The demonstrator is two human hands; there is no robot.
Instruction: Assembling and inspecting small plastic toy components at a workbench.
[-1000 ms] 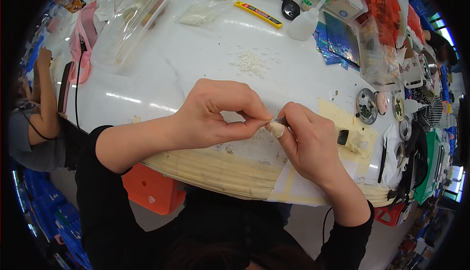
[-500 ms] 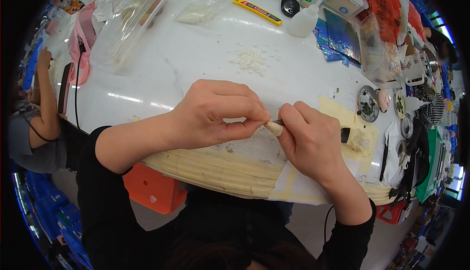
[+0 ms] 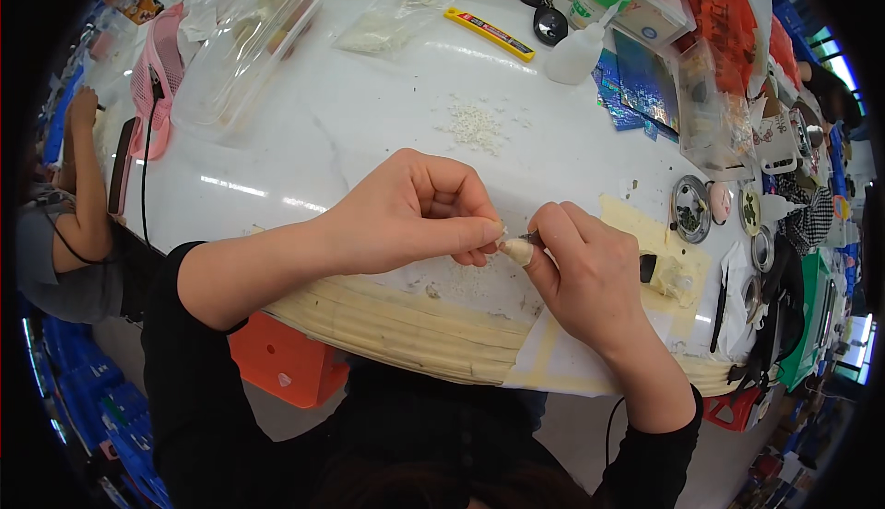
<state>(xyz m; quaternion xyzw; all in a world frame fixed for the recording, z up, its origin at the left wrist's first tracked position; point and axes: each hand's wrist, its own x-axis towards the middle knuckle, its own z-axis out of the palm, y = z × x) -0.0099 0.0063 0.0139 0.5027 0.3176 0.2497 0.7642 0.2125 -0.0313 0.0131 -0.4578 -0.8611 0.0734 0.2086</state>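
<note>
Over the near part of the white table [image 3: 304, 154], my two hands meet fingertip to fingertip. My left hand [image 3: 415, 209] is closed in a pinch, with a tiny pale piece [image 3: 503, 230] at the thumb and index tips. My right hand [image 3: 590, 265] is closed around a small dark metal tool [image 3: 530, 237]; only a short bit of it shows, so its kind cannot be made out. Beige wrapping [image 3: 518, 251] covers my right thumb tip, almost touching the left fingertips. Beyond the hands lies a scatter of small white bits [image 3: 473, 125].
A yellow packet strip [image 3: 489, 33], car keys [image 3: 549, 25] and a white squeeze bottle [image 3: 576, 53] lie farther back. Left are a clear plastic box [image 3: 249, 57] and a pink strap-like item [image 3: 157, 85]. Round metal tins [image 3: 691, 207] stand right. Beige tape [image 3: 406, 325] lines the near edge.
My left hand has turned and its fingers have curled in more, the thumb now lying on top. The right hand stays nearly in place, its wrapped thumb tip slightly shifted. The view has tilted slightly.
</note>
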